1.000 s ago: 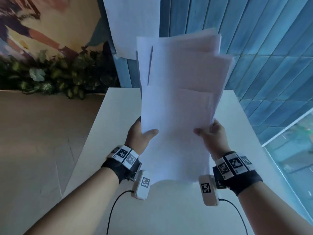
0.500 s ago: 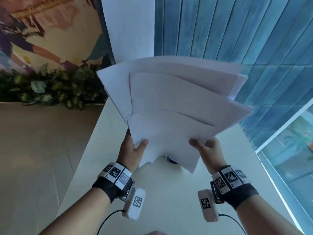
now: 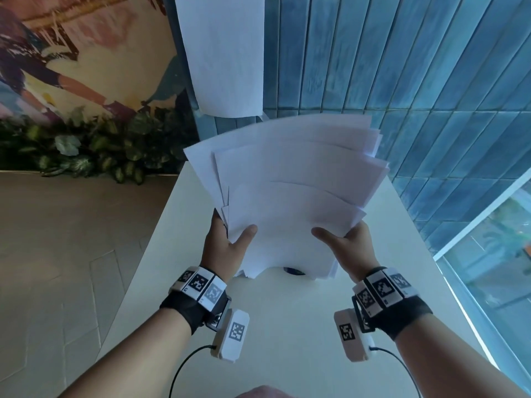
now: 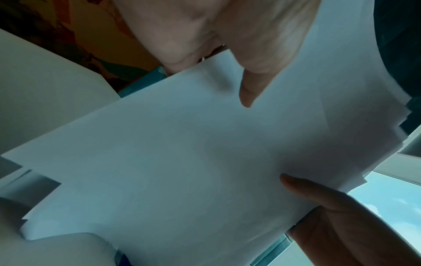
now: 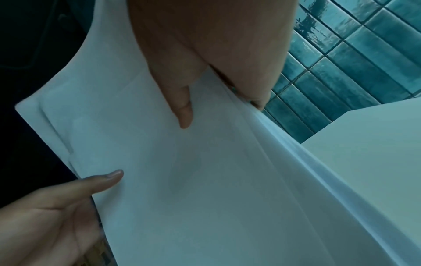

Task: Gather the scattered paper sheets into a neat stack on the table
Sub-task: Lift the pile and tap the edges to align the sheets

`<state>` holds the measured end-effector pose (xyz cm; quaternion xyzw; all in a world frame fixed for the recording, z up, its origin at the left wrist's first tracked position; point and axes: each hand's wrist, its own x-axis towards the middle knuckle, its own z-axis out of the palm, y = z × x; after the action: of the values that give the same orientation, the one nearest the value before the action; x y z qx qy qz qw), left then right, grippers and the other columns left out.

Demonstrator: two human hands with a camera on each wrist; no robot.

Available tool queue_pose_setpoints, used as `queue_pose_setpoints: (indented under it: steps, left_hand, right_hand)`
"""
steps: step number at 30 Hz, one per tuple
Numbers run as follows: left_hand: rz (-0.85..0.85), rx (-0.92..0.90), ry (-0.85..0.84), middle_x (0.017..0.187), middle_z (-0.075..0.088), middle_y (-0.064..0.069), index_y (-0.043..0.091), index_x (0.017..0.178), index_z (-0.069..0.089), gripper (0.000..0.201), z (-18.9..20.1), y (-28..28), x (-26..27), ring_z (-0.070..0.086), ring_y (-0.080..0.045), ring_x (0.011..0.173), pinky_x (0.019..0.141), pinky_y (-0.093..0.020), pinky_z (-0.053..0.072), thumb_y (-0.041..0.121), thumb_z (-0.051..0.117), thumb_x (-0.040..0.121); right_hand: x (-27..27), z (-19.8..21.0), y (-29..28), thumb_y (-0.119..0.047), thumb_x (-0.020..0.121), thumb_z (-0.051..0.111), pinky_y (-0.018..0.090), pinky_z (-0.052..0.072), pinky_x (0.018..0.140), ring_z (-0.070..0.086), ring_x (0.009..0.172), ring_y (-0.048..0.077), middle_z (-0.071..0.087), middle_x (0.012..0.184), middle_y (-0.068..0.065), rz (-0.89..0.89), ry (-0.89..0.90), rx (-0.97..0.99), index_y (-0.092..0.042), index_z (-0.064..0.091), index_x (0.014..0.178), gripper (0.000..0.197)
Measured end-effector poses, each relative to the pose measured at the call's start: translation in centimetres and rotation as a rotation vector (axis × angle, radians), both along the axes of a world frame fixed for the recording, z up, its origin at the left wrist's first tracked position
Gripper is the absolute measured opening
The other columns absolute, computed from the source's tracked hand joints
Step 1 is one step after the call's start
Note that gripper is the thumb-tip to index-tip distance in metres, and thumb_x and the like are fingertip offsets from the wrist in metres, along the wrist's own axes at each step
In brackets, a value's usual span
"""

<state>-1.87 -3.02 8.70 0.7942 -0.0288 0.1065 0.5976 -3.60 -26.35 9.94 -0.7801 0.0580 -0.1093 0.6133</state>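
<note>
I hold one fanned bundle of sheets (image 3: 290, 196) above the table (image 3: 287, 326); count unclear. My left hand (image 3: 227, 248) and right hand (image 3: 347, 248) each pinch it, thumbs on top.

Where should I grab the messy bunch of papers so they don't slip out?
Probably the near corners, one from each side, as the left hand and right hand do: thumbs on top, fingers beneath. The paper sheets fan apart at the far end, so only the near end pinches together.
</note>
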Motion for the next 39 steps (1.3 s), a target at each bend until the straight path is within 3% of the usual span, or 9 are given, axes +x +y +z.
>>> queue_pose_setpoints:
  steps: [3, 7, 12, 15, 17, 23, 28, 34, 39]
  left_hand:
    - [0.009, -0.01, -0.009, 0.123, 0.06, 0.005, 0.019, 0.127, 0.041, 0.065, -0.1, 0.1, 0.1, 0.058, -0.005, 0.113, 0.096, -0.022, 0.045, 0.026, 0.075, 0.073]
    - [0.032, -0.008, -0.048, 0.105, 0.053, 0.016, 0.025, 0.117, 0.033, 0.064, 0.3, -0.3, 0.5, 0.056, 0.014, 0.092, 0.076, -0.005, 0.046, 0.008, 0.076, 0.073]
    - [0.009, 0.01, -0.079, 0.123, 0.049, -0.001, 0.024, 0.123, 0.03, 0.071, -0.1, -0.7, 1.0, 0.054, -0.015, 0.11, 0.096, -0.025, 0.045, 0.005, 0.075, 0.071]
    - [-0.013, 0.004, -0.018, 0.115, 0.051, 0.008, 0.022, 0.126, 0.029, 0.069, -0.9, -1.0, 1.1, 0.056, 0.003, 0.101, 0.087, -0.007, 0.042, 0.005, 0.072, 0.075]
    - [-0.012, -0.001, 0.013, 0.112, 0.054, 0.007, 0.017, 0.129, 0.032, 0.061, -1.3, -1.2, 1.3, 0.058, -0.004, 0.096, 0.081, -0.002, 0.042, 0.004, 0.067, 0.081]
    - [0.051, -0.061, -0.012, 0.104, 0.059, 0.009, 0.02, 0.116, 0.042, 0.039, -0.3, -1.5, 1.4, 0.06, -0.011, 0.097, 0.085, -0.025, 0.046, 0.007, 0.062, 0.085]
    - [0.038, -0.055, -0.012, 0.101, 0.05, 0.007, 0.027, 0.12, 0.036, 0.067, -0.6, -0.6, 0.9, 0.053, -0.005, 0.085, 0.085, -0.033, 0.048, 0.011, 0.075, 0.068]
    - [-0.004, -0.103, -0.049, 0.127, 0.055, -0.005, 0.038, 0.122, 0.036, 0.072, 0.7, -0.8, 1.1, 0.057, -0.018, 0.114, 0.101, -0.044, 0.046, 0.006, 0.07, 0.066]
    - [-0.005, -0.055, -0.093, 0.126, 0.049, 0.01, 0.02, 0.126, 0.035, 0.062, 1.2, -2.2, 1.6, 0.046, 0.005, 0.119, 0.103, -0.013, 0.036, 0.004, 0.068, 0.076]
  right_hand:
    - [0.3, 0.0, -0.1, -0.014, 0.067, 0.081, 0.036, 0.057, 0.084, 0.07, 0.096, 0.017, 0.073, 0.104, 0.002, -0.011, 0.004, 0.039, -0.014, 0.062, 0.113, 0.05]
    - [0.6, 0.5, -0.2, -0.008, 0.067, 0.081, 0.036, 0.056, 0.082, 0.066, 0.096, 0.017, 0.067, 0.102, -0.002, -0.034, -0.031, 0.055, -0.019, 0.056, 0.112, 0.053]
    - [0.9, -0.4, -0.4, -0.025, 0.062, 0.082, 0.042, 0.053, 0.092, 0.062, 0.109, 0.023, 0.064, 0.116, 0.002, -0.057, -0.014, 0.019, -0.021, 0.048, 0.121, 0.068]
    - [0.8, -1.2, -0.2, -0.014, 0.067, 0.082, 0.031, 0.054, 0.079, 0.066, 0.096, 0.017, 0.068, 0.103, -0.001, -0.083, -0.009, 0.063, -0.022, 0.055, 0.112, 0.053]
    - [0.8, -1.5, 0.1, -0.007, 0.072, 0.079, 0.022, 0.053, 0.066, 0.067, 0.081, 0.012, 0.069, 0.088, -0.005, -0.098, -0.013, 0.084, -0.023, 0.061, 0.094, 0.033]
    - [1.5, -0.6, 0.9, -0.004, 0.076, 0.075, 0.021, 0.052, 0.066, 0.064, 0.07, -0.002, 0.068, 0.083, -0.009, -0.104, -0.083, 0.102, -0.031, 0.06, 0.084, 0.031]
    - [1.2, -1.1, 0.1, -0.011, 0.068, 0.083, 0.037, 0.055, 0.086, 0.062, 0.102, 0.02, 0.06, 0.111, 0.005, -0.117, -0.058, 0.115, -0.023, 0.047, 0.11, 0.056]
    - [1.0, -0.6, -0.3, -0.005, 0.068, 0.082, 0.044, 0.058, 0.083, 0.068, 0.094, 0.025, 0.067, 0.104, 0.01, -0.1, -0.077, 0.144, -0.025, 0.055, 0.098, 0.046]
    - [1.5, 0.7, -0.4, -0.014, 0.068, 0.081, 0.05, 0.054, 0.076, 0.066, 0.084, 0.035, 0.069, 0.089, 0.016, -0.112, -0.118, 0.094, -0.016, 0.059, 0.085, 0.028]
